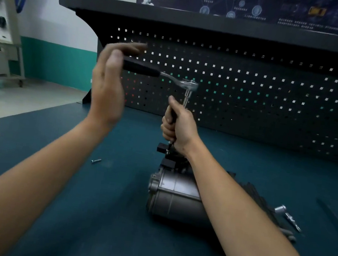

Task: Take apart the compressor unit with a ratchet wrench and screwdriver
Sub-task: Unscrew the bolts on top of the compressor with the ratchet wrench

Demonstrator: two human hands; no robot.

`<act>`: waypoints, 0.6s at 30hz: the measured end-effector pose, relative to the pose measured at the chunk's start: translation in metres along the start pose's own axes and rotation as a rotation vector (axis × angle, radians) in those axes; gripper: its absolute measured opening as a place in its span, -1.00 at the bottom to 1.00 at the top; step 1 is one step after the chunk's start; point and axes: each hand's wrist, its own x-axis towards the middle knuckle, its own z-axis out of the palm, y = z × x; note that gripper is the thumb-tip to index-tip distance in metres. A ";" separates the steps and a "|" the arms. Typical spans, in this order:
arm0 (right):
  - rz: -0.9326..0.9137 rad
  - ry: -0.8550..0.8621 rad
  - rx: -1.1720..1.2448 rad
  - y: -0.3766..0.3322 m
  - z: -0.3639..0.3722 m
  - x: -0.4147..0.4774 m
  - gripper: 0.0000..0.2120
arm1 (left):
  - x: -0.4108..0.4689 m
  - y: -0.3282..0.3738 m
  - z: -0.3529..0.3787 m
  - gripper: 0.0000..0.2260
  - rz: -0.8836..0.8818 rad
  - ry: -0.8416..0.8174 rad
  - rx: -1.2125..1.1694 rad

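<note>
Head view: right grip [177,127] holds extension [186,98] above compressor [175,198].

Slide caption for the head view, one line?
Left hand presses the ratchet wrench handle; right hand grips its extension bar above the compressor unit.

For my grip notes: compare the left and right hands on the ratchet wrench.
The left hand lies flat, fingers straight, against the ratchet wrench handle; the right hand is fisted round its upright extension. The left hand is higher; the right hand sits above the compressor. Both touch one tool.
</note>
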 end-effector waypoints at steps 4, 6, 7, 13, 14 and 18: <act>0.013 -0.045 -0.033 -0.004 0.004 -0.001 -0.51 | 0.033 -0.041 -0.013 -0.74 -0.664 0.169 -0.100; 0.024 -0.070 -0.061 -0.005 0.006 -0.002 -0.52 | 0.041 -0.050 -0.004 -0.78 -0.788 0.166 -0.126; 0.026 -0.072 -0.068 -0.005 0.005 -0.001 -0.53 | 0.043 -0.049 -0.001 -0.79 -0.812 0.181 -0.111; 0.002 -0.027 -0.040 0.000 0.000 0.002 -0.53 | -0.002 -0.001 0.008 -0.86 -0.141 0.247 0.009; 0.001 -0.028 -0.065 0.001 0.000 0.003 -0.52 | -0.020 0.012 0.008 -0.85 0.012 0.157 0.019; -0.043 -0.012 -0.174 0.013 0.002 0.005 -0.54 | -0.033 0.043 0.044 -0.77 0.092 -0.445 0.288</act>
